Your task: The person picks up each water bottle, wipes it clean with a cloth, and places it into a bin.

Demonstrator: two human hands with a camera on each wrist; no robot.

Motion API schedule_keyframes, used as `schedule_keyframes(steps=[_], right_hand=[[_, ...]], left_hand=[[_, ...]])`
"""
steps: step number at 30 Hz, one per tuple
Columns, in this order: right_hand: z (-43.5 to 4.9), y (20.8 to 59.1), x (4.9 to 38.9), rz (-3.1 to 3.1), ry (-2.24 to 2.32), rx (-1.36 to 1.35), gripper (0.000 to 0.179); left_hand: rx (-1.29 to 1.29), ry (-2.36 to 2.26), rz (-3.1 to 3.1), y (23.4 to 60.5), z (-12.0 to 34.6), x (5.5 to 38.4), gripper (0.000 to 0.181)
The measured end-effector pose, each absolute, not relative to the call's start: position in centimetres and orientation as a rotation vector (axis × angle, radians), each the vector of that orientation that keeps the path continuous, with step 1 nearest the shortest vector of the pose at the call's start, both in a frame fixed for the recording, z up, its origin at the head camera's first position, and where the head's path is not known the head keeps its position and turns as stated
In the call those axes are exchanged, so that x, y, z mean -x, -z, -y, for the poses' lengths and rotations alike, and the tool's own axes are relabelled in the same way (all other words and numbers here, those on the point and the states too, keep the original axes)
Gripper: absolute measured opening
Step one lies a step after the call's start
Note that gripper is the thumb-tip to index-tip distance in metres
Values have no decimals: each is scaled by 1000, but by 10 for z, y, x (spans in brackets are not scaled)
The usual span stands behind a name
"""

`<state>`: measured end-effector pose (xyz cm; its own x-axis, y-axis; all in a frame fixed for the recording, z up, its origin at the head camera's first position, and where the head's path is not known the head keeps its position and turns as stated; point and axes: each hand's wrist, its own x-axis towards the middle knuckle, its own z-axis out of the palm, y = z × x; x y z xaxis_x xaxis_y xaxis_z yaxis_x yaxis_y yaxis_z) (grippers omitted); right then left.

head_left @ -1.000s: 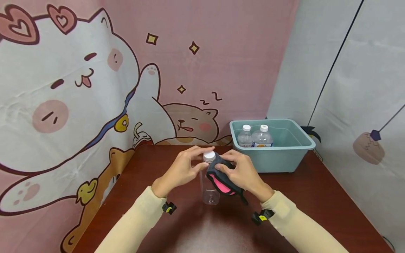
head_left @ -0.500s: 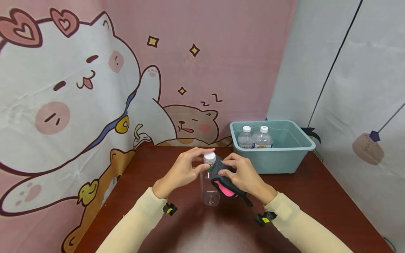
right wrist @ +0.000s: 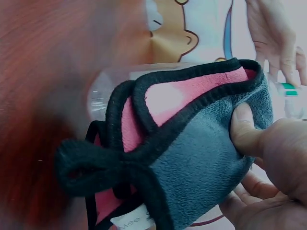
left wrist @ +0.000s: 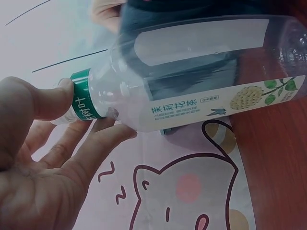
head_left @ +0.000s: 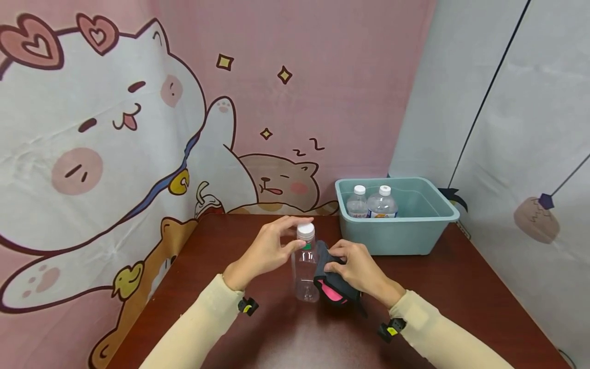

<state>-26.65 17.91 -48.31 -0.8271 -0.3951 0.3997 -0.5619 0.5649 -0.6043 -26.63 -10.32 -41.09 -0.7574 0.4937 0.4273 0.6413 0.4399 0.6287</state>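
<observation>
A clear plastic bottle [head_left: 305,271] with a white cap stands upright on the table. Its green neck band and flower-printed label [left wrist: 192,106] show in the left wrist view. My left hand [head_left: 266,248] holds the bottle at its neck, thumb on the near side and fingers round the far side and cap. In my right hand [head_left: 361,266] is a folded cloth [right wrist: 206,158], grey outside and pink inside, with black edging and a hanging loop. Thumb and fingers pinch the cloth, which sits close against the bottle's right side; whether they touch is unclear.
A light blue bin [head_left: 396,237] stands at the back right of the dark red table [head_left: 258,328]. Inside it are two clear bottles [head_left: 382,204] with white caps. A cartoon-printed curtain [head_left: 295,102] hangs behind the table's back edge.
My right hand has brought the cloth downward and slightly right along the bottle, from the neck to its lower body. My left hand keeps its hold on the bottle's neck.
</observation>
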Motion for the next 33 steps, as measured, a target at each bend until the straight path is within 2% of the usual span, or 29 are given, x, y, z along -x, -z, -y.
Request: schedule_keyframes(steps=[16,24,27,31,33], right_hand=[[-170,514,273,2756,-903,-988,8],[-170,521,280,2772,-919,-1069,9],[-172,523,280,2785,-952,-1008,11],[-176,524,279,2779,-967,-914,23],[-177,522,279,2759,-985,-896,22]], left_hand=[[1016,1213,2504,408,103,266,62],[1010,1215,2509,408,104,267,61],[1014,1219,2510,409,103,268,61],[1024,1209,2507,409,102,267,61],[1019,1210,2509,409,102,267,61]])
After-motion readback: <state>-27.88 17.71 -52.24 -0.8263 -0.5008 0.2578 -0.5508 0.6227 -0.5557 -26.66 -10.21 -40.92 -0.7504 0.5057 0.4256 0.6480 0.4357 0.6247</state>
